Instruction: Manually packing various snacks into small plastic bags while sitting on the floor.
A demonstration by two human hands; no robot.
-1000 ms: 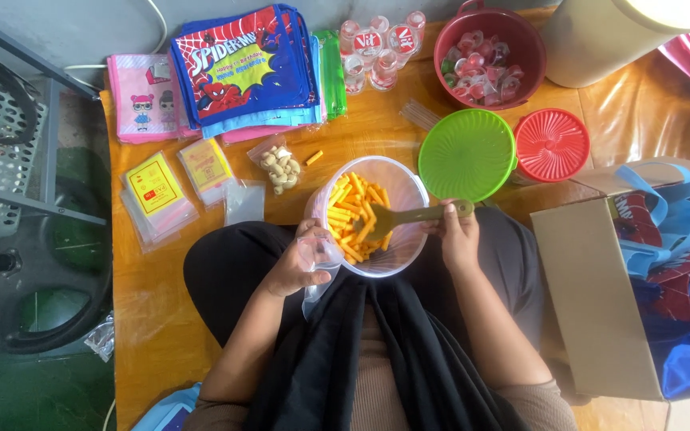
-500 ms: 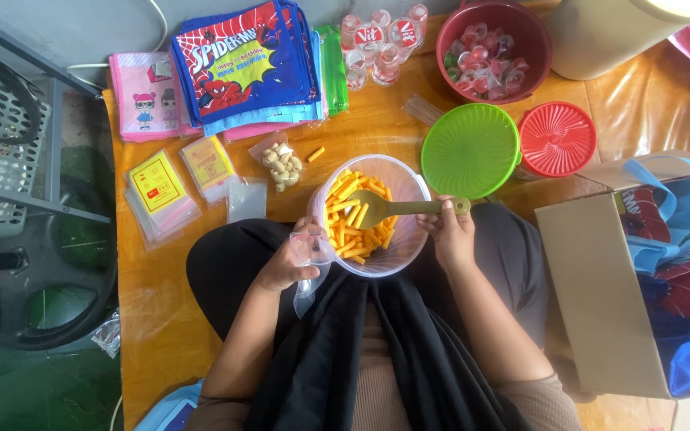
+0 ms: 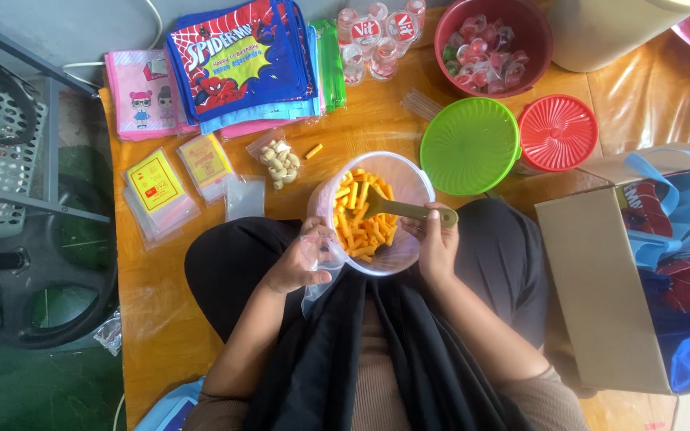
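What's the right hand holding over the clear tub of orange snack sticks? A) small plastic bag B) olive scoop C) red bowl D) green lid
B: the right hand grips the handle of an olive scoop whose head sits in the snack sticks inside the clear tub.

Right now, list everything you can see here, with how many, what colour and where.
clear tub: one, on the lap, holding orange snack sticks
spoon: one, olive, in the tub
small clear bag: one, at the tub's left rim
green lid: one, right of the tub
red lid: one, beside the green lid
red bowl: one, top, full of jelly cups
party bags: a stack, blue and pink, top left
cardboard box: one, right, holding blue bags
left hand: holding the bag
right hand: gripping the spoon
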